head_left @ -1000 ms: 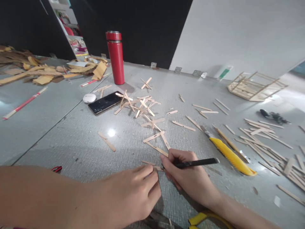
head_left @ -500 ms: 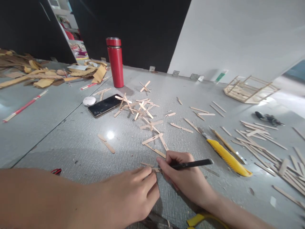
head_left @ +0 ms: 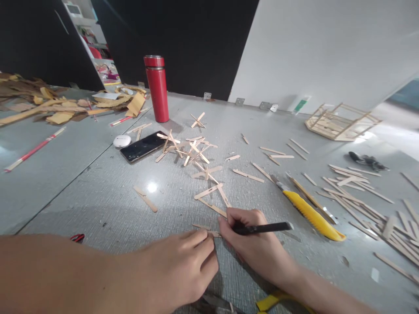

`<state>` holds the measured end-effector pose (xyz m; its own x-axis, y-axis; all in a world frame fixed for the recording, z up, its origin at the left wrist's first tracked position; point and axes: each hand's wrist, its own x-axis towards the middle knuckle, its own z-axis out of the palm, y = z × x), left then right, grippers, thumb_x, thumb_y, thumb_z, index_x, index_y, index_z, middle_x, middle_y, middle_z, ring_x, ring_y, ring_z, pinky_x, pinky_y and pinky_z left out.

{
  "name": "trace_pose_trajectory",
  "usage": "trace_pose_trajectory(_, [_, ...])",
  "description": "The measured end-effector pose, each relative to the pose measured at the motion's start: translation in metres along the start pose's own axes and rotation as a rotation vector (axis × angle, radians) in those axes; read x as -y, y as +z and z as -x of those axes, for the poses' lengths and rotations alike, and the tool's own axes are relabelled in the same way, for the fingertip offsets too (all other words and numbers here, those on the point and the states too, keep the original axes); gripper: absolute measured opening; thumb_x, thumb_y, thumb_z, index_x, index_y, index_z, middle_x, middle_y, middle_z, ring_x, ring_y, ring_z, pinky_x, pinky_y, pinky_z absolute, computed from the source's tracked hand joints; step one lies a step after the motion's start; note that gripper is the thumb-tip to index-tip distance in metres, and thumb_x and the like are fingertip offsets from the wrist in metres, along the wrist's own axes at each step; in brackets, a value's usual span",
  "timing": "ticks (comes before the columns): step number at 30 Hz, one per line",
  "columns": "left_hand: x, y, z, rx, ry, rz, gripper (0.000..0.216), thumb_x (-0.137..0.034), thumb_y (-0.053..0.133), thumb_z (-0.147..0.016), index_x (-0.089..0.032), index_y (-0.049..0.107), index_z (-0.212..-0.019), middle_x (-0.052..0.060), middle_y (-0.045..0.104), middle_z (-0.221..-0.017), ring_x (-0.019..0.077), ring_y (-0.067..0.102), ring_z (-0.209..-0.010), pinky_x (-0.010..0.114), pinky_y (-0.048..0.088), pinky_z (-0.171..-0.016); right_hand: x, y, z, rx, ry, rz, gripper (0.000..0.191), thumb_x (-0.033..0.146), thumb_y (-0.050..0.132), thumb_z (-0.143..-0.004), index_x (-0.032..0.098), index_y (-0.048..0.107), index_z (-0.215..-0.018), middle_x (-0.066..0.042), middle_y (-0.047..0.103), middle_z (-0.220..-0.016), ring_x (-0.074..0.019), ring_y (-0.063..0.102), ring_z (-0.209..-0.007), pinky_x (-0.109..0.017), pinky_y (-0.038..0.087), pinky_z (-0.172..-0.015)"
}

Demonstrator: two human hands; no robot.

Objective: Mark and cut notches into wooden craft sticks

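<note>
My left hand [head_left: 178, 270] lies flat on the grey floor, its fingertips pressing down a short wooden stick [head_left: 206, 229]. My right hand [head_left: 257, 244] grips a slim black craft knife [head_left: 265, 227], whose tip meets that stick between the two hands. Just beyond my right hand lies a triangle of glued sticks [head_left: 212, 197]. A heap of crossed sticks [head_left: 186, 148] sits further out.
A yellow utility knife [head_left: 309, 209] lies to the right, with many loose sticks [head_left: 356, 192] past it. A black phone [head_left: 142, 146], white case [head_left: 121, 141] and red flask [head_left: 157, 88] stand ahead left. A stick frame [head_left: 340, 122] sits far right. Cardboard scraps [head_left: 55, 102] pile at far left.
Both hands stay on the stick with barely any motion. The view has tilted slightly, so everything sits a little lower and to the left.
</note>
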<state>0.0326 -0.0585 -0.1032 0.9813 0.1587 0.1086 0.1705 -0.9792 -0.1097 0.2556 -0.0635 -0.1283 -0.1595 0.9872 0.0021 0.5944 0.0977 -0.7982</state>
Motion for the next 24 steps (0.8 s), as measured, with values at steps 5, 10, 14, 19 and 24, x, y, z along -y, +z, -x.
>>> trace_pose_trajectory(5, [-0.0002, -0.0001, 0.0005, -0.017, -0.026, 0.052, 0.026, -0.015, 0.061, -0.09, -0.011, 0.07, -0.114, 0.015, 0.071, -0.12, 0.0269, 0.062, -0.117, 0.035, 0.051, -0.099, 0.0007, -0.0014, -0.001, -0.035, -0.01, -0.012, 0.043, 0.023, 0.061, -0.089, 0.022, 0.034, -0.056, 0.007, 0.033, -0.051, -0.0094, 0.031, -0.051, -0.026, 0.024, -0.048])
trace_pose_trajectory(10, [-0.0003, 0.0005, -0.0008, -0.024, -0.019, 0.047, 0.023, -0.014, 0.06, -0.091, -0.013, 0.072, -0.111, 0.014, 0.072, -0.116, 0.0266, 0.063, -0.115, 0.036, 0.051, -0.099, -0.004, 0.0008, 0.0037, 0.037, 0.079, -0.137, 0.043, 0.033, 0.057, -0.098, 0.024, 0.041, -0.059, 0.008, 0.042, -0.044, -0.0079, 0.038, -0.036, -0.022, 0.029, -0.037])
trace_pose_trajectory(14, [-0.0006, 0.0023, -0.0014, -0.019, -0.019, 0.011, 0.024, -0.013, 0.057, -0.093, -0.012, 0.073, -0.11, 0.014, 0.072, -0.113, 0.0271, 0.063, -0.114, 0.036, 0.052, -0.098, -0.0035, 0.0023, 0.0054, 0.065, 0.126, -0.197, 0.044, 0.039, 0.061, -0.098, 0.023, 0.047, -0.06, 0.009, 0.044, -0.042, -0.0076, 0.041, -0.032, -0.02, 0.029, -0.035])
trace_pose_trajectory(19, [-0.0021, 0.0058, -0.0009, -0.05, -0.026, 0.017, 0.025, -0.013, 0.056, -0.093, -0.013, 0.073, -0.112, 0.013, 0.072, -0.112, 0.0267, 0.063, -0.113, 0.036, 0.052, -0.098, -0.0037, 0.0034, 0.0041, 0.074, 0.16, -0.223, 0.043, 0.037, 0.063, -0.097, 0.022, 0.048, -0.06, 0.009, 0.044, -0.044, -0.007, 0.041, -0.033, -0.019, 0.028, -0.034])
trace_pose_trajectory(24, [-0.0018, 0.0067, -0.0004, -0.04, -0.025, 0.01, 0.025, -0.015, 0.056, -0.093, -0.012, 0.072, -0.112, 0.014, 0.072, -0.114, 0.0264, 0.063, -0.111, 0.036, 0.052, -0.096, -0.0048, 0.004, 0.0038, 0.052, 0.149, -0.21, 0.044, 0.037, 0.063, -0.097, 0.022, 0.047, -0.06, 0.009, 0.044, -0.043, -0.0072, 0.04, -0.034, -0.02, 0.027, -0.035])
